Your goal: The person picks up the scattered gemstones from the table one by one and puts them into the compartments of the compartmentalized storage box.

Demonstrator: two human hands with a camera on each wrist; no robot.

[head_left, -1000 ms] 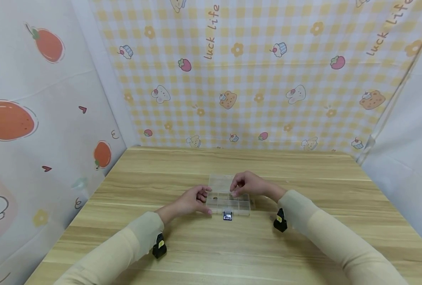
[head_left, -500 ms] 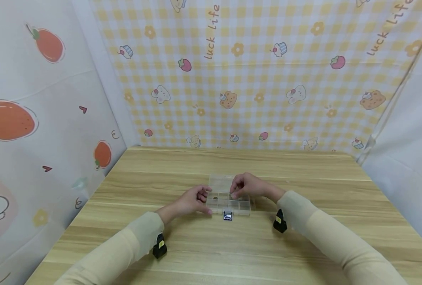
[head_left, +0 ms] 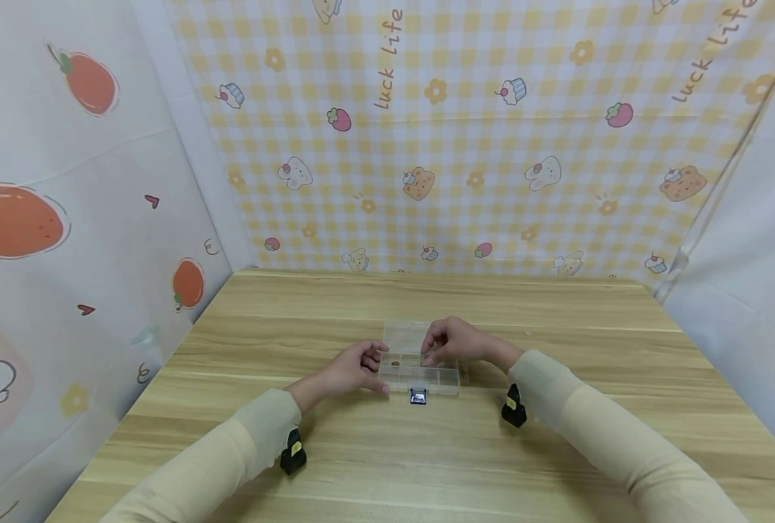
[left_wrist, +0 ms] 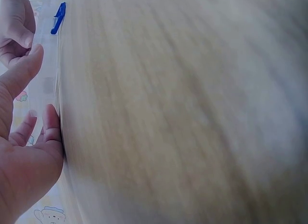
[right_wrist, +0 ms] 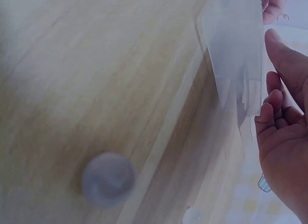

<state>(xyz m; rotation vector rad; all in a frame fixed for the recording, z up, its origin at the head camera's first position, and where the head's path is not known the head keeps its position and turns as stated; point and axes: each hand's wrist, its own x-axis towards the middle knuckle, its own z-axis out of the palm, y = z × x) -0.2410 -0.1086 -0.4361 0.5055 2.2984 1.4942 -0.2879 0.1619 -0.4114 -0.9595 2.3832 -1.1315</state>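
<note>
A clear plastic compartment box [head_left: 449, 388] lies on the table with its lid [head_left: 403, 334] folded back behind it. My left hand [head_left: 351, 370] holds the box's left end, thumb at the front corner and fingers at the back. Over the back row of compartments, my right hand [head_left: 459, 340] bends its fingers down into the box; I cannot tell whether they pinch anything. A small brownish-orange piece [head_left: 395, 363] sits in the back left compartment. At the box's front edge sticks out a blue latch [head_left: 418, 397], also visible as a blue clip [left_wrist: 58, 18] in the left wrist view.
Blurred in the right wrist view, a round translucent disc [right_wrist: 109, 179] lies on the wooden table [head_left: 387, 450], with a smaller pale one [right_wrist: 191, 215] beyond. Patterned curtains [head_left: 452, 145] close off the back and sides.
My right hand's fingertips have shifted very slightly lower toward the compartments. The left hand and the box stay in place.
</note>
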